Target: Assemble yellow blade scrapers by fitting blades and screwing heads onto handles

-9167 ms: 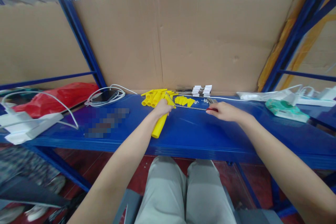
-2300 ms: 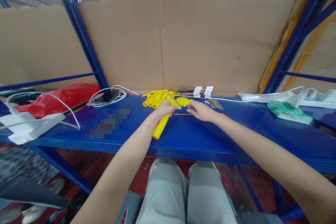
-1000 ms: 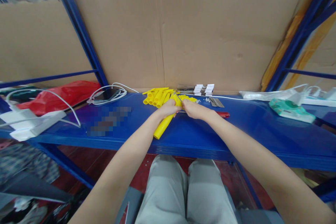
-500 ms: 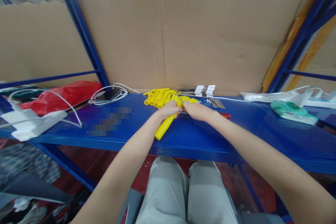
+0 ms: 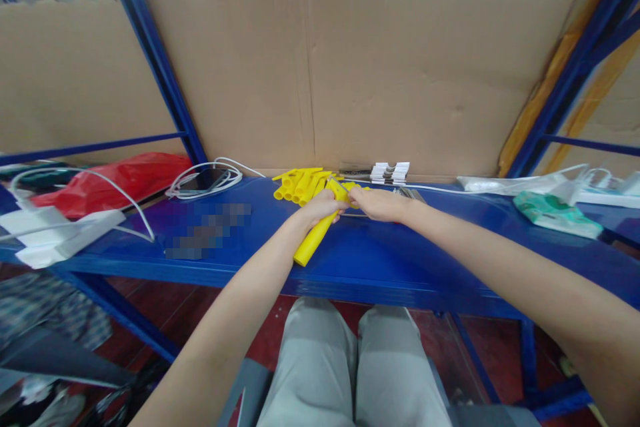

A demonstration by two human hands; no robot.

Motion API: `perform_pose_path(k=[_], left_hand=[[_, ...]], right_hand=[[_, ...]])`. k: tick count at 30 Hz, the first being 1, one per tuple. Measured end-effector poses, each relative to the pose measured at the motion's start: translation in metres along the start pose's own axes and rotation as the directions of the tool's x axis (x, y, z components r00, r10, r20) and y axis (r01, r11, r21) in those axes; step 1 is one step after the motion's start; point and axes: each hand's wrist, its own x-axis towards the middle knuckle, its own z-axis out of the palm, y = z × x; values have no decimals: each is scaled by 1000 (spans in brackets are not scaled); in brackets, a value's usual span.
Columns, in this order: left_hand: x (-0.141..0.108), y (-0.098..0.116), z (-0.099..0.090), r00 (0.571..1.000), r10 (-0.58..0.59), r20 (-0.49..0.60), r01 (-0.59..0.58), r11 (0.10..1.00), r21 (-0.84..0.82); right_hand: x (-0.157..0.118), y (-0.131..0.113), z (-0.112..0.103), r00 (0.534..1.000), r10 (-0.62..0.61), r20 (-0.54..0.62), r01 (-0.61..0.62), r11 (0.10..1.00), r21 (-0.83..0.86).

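Observation:
My left hand (image 5: 324, 205) is wrapped round a yellow tube (image 5: 314, 241), whose lower end points toward the blue table's front edge. At the tube's upper end, my right hand (image 5: 371, 201) is closed, its fingertips close to my left hand. A thin piece shows by those fingertips, too small to name. Behind my left hand lies a pile of yellow tubes (image 5: 298, 185). More yellow pieces are partly hidden behind my right hand. White folded pieces (image 5: 390, 172) stand at the back, with flat metal pieces (image 5: 411, 193) just in front of them.
On the left of the blue table (image 5: 380, 267) are a red bag (image 5: 120, 180), a white power strip (image 5: 60, 233), a coiled white cable (image 5: 231, 180) and a dark phone. A green and white packet (image 5: 555, 213) lies at right. Cardboard (image 5: 400, 67) stands behind.
My right hand and forearm have shifted slightly up and right, covering the red item that showed beside the wrist. My left hand keeps its hold on the tube.

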Motion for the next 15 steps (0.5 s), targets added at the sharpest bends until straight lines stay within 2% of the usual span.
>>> perform_pose_path(k=[3, 5, 9, 13, 15], left_hand=[[1, -1, 1, 1000, 9, -16, -9, 1000, 10], [3, -2, 1, 999, -3, -38, 3, 1000, 9], [5, -4, 1, 997, -5, -81, 6, 1000, 18], [3, -2, 1, 995, 18, -96, -12, 998, 60], [2, 0, 2, 994, 28, -106, -18, 996, 90]], right_hand=[[3, -3, 11, 982, 181, -46, -171, 971, 166], [8, -6, 16, 966, 255, -44, -239, 945, 222], [18, -12, 19, 949, 316, -2, -303, 910, 282], [24, -11, 18, 925, 380, -11, -358, 879, 315], [26, -11, 18, 933, 360, -22, -332, 883, 332]])
